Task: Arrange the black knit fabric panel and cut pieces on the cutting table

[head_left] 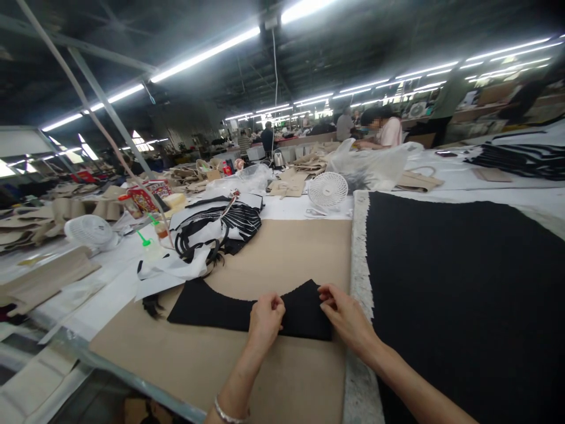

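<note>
The white table bears a tan sheet and fans.

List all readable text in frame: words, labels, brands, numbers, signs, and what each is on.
No text is legible.
Red patterned box: print too blurred to read.
White fan behind the beige sheet: hub mark too small.
Red container: any marking too small.
Black fabric piece at the hands: no lettering visible.

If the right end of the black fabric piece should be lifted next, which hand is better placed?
Probably the right hand: it is at that end of the black piece, while the left hand is nearer the middle.
</note>
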Demonstrator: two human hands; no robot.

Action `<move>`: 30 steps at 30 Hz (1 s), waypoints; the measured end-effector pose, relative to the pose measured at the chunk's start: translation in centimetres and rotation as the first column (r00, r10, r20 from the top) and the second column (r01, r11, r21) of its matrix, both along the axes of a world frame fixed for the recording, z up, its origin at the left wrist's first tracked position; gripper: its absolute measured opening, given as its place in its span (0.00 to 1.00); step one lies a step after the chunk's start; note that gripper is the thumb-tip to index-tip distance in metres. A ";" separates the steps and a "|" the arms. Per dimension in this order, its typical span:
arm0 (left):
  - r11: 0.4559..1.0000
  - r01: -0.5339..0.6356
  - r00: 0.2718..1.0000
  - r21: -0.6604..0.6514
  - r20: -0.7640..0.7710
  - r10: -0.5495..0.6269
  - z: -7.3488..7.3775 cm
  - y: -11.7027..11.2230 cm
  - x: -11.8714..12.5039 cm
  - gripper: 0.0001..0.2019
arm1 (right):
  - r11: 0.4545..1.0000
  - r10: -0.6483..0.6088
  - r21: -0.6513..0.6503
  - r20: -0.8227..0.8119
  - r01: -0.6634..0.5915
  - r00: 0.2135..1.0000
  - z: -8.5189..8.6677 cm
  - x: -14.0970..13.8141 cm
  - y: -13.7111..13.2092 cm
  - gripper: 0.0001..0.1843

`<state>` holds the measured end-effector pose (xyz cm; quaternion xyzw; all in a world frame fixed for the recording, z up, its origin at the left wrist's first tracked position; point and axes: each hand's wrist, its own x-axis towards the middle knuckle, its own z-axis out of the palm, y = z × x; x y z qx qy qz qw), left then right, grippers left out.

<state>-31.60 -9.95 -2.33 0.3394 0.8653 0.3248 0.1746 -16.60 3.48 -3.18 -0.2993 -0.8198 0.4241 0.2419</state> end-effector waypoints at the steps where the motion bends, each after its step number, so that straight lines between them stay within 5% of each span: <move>1: 1.000 0.011 0.999 0.019 -0.039 -0.010 0.1 0.0 0.4 0.07 | 1.000 0.003 0.000 -0.003 -0.003 1.000 -0.2 0.0 0.0 0.14; 5: 0.990 0.129 0.977 0.054 -0.177 -0.118 0.8 0.2 2.9 0.06 | 1.000 -0.002 0.002 -0.025 0.002 1.000 -0.6 0.0 0.0 0.14; 10: 0.950 0.197 0.889 -0.243 -0.364 -0.277 1.0 1.6 5.1 0.09 | 0.999 -0.041 0.011 -0.030 0.041 0.999 -0.2 0.2 0.5 0.16; 14: 0.944 0.185 0.873 -0.272 -0.396 -0.285 1.0 2.3 5.2 0.15 | 0.997 -0.075 0.014 -0.032 0.075 0.997 0.4 0.9 1.2 0.17; 23: 0.980 0.109 0.945 -0.165 -0.288 -0.153 1.4 2.1 3.2 0.12 | 1.000 -0.020 0.001 -0.054 0.020 0.998 0.7 1.4 1.0 0.16; 30: 0.997 0.064 0.993 0.037 -0.104 -0.060 0.2 1.7 1.7 0.08 | 0.993 0.112 0.032 -0.007 -0.112 0.994 -0.3 0.1 0.0 0.17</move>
